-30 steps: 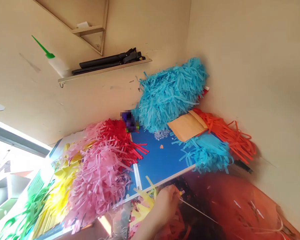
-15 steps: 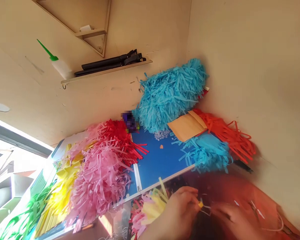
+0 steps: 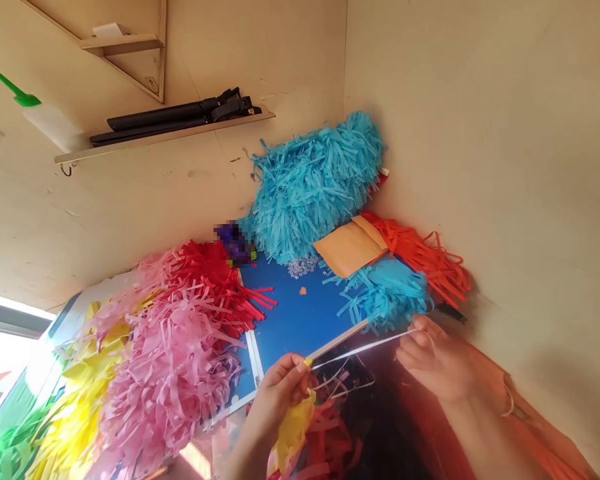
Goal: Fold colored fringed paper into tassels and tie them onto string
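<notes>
Pinching a white cord taut between my left hand and right hand, fingers closed on it above the blue board. Yellow fringe hangs below my left hand; finished-looking pink fringe and blue fringe lie heaped beyond.

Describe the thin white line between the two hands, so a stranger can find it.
Find the blue board. At its lower edge are the left hand and right hand. Between them runs a thin white cord, straight and taut, with a small yellow tip at the left hand, unlike the loose paper fringes.
</notes>
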`<state>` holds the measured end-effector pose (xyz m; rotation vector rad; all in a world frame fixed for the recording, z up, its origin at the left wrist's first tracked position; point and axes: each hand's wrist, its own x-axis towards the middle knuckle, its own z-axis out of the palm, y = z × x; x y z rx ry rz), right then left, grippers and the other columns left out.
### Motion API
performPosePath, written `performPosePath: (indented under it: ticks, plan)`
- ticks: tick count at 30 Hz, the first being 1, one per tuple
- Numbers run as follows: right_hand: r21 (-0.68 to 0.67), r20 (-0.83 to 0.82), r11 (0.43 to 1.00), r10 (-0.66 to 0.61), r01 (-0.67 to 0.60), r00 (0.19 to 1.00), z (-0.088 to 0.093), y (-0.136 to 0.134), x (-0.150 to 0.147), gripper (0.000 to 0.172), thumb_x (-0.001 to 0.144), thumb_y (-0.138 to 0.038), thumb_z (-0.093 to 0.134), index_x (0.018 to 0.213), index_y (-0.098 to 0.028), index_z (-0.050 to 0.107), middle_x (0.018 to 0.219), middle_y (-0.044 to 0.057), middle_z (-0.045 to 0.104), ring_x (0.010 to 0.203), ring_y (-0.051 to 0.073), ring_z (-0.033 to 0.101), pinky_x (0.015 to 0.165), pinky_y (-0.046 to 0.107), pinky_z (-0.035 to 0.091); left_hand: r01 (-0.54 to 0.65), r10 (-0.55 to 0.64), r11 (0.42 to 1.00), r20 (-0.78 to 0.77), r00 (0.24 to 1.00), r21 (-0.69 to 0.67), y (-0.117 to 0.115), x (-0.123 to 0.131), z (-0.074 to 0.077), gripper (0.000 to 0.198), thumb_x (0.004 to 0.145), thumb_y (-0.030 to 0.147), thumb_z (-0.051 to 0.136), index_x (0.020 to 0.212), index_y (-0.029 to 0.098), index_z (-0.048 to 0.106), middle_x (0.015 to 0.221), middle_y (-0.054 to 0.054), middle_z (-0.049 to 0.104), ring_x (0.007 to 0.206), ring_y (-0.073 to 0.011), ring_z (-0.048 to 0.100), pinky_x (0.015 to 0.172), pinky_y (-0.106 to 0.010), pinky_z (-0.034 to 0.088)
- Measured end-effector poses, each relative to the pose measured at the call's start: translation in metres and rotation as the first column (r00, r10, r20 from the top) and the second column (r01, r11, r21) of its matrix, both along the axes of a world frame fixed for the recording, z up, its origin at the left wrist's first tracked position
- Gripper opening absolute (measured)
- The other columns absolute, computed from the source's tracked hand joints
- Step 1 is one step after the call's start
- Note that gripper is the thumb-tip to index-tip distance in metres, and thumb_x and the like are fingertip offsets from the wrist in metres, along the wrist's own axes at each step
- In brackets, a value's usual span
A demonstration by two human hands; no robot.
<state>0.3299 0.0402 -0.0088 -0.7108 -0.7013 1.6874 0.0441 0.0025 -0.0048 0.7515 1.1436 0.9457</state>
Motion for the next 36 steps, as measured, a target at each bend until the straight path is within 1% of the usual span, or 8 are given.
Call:
performPosePath:
  ticks: [2, 4, 8, 10, 12, 14, 19, 36]
  plan:
    - [0.030, 0.072, 0.998, -0.051, 0.049, 0.996, 0.005, -0.001, -0.004, 0.033, 0.066, -0.051, 0.087, 0.076, -0.027, 0.067, 0.056, -0.007, 0.052, 0.043, 0.006, 0.014, 0.046, 0.026, 0.022, -0.010, 0.010, 1.000, 0.010, 1.000, 0.007, 0.000, 0.002, -0.002, 0.044, 0.072, 0.057, 0.077, 0.074, 0.017, 0.057, 0.056, 0.007, 0.050, 0.047, -0.0043, 0.031, 0.050, -0.020, 0.025]
    - [0.094, 0.196, 0.990, -0.120, 0.103, 0.973, 0.011, -0.002, -0.012, 0.035, 0.064, -0.052, 0.087, 0.070, -0.025, 0.067, 0.059, -0.003, 0.055, 0.047, 0.009, 0.030, 0.051, 0.029, 0.032, -0.009, 0.009, 1.000, 0.015, 1.000, 0.014, -0.001, 0.003, -0.001, 0.042, 0.072, 0.055, 0.078, 0.075, 0.017, 0.061, 0.061, 0.004, 0.056, 0.051, -0.0065, 0.041, 0.055, -0.021, 0.033]
    - [0.222, 0.408, 0.969, -0.196, 0.111, 0.892, 0.019, -0.010, -0.038, 0.039, 0.071, -0.051, 0.083, 0.061, -0.020, 0.062, 0.073, 0.003, 0.058, 0.070, 0.017, 0.051, 0.065, 0.031, 0.042, -0.084, 0.092, 0.989, -0.065, 0.994, 0.118, -0.005, 0.000, 0.000, 0.034, 0.073, 0.050, 0.080, 0.080, 0.018, 0.072, 0.102, -0.006, 0.071, 0.089, -0.0159, 0.061, 0.080, -0.024, 0.046]
    - [0.141, 0.441, 0.989, -0.023, -0.044, 0.897, 0.018, -0.018, -0.055, 0.039, 0.077, -0.054, 0.076, 0.067, -0.019, 0.061, 0.074, 0.002, 0.060, 0.063, 0.015, 0.052, 0.058, 0.028, 0.041, -0.154, 0.161, 0.981, -0.051, 0.986, 0.115, -0.008, -0.001, -0.002, 0.032, 0.072, 0.048, 0.082, 0.082, 0.018, 0.075, 0.100, -0.004, 0.071, 0.090, -0.0158, 0.062, 0.076, -0.022, 0.048]
    - [0.033, 0.437, 0.979, 0.168, -0.203, 0.884, 0.013, -0.026, -0.073, 0.040, 0.080, -0.056, 0.072, 0.073, -0.018, 0.060, 0.068, 0.001, 0.060, 0.053, 0.012, 0.052, 0.052, 0.025, 0.039, -0.189, 0.189, 0.982, 0.059, 0.980, -0.006, -0.011, -0.002, -0.004, 0.035, 0.068, 0.045, 0.085, 0.086, 0.018, 0.075, 0.077, 0.000, 0.068, 0.068, -0.0122, 0.061, 0.061, -0.021, 0.047]
    - [-0.005, 0.459, 0.961, 0.249, -0.277, 0.853, 0.006, -0.033, -0.090, 0.043, 0.081, -0.058, 0.069, 0.072, -0.018, 0.057, 0.060, -0.002, 0.057, 0.048, 0.011, 0.050, 0.050, 0.024, 0.039, -0.182, 0.203, 0.976, 0.186, 0.961, -0.123, -0.013, -0.001, -0.006, 0.037, 0.065, 0.042, 0.088, 0.088, 0.017, 0.074, 0.062, 0.003, 0.062, 0.052, -0.0092, 0.055, 0.052, -0.020, 0.044]
    - [0.015, 0.573, 0.959, 0.225, -0.284, 0.788, -0.002, -0.036, -0.112, 0.039, 0.083, -0.052, 0.064, 0.066, -0.018, 0.054, 0.051, -0.005, 0.049, 0.042, 0.008, 0.040, 0.046, 0.021, 0.033, -0.178, 0.216, 0.972, 0.289, 0.933, -0.153, -0.015, 0.000, -0.010, 0.032, 0.068, 0.035, 0.087, 0.088, 0.018, 0.069, 0.061, 0.004, 0.062, 0.048, -0.0090, 0.056, 0.051, -0.022, 0.048]
    - [-0.010, 0.611, 0.955, 0.240, -0.296, 0.754, 0.002, -0.034, -0.110, 0.027, 0.075, -0.037, 0.061, 0.058, -0.019, 0.050, 0.048, -0.004, 0.048, 0.049, 0.011, 0.043, 0.052, 0.023, 0.035, -0.140, 0.158, 0.985, 0.193, 0.968, -0.100, -0.017, 0.006, -0.003, 0.034, 0.067, 0.038, 0.087, 0.085, 0.018, 0.067, 0.066, 0.002, 0.066, 0.054, -0.0089, 0.057, 0.052, -0.019, 0.044]
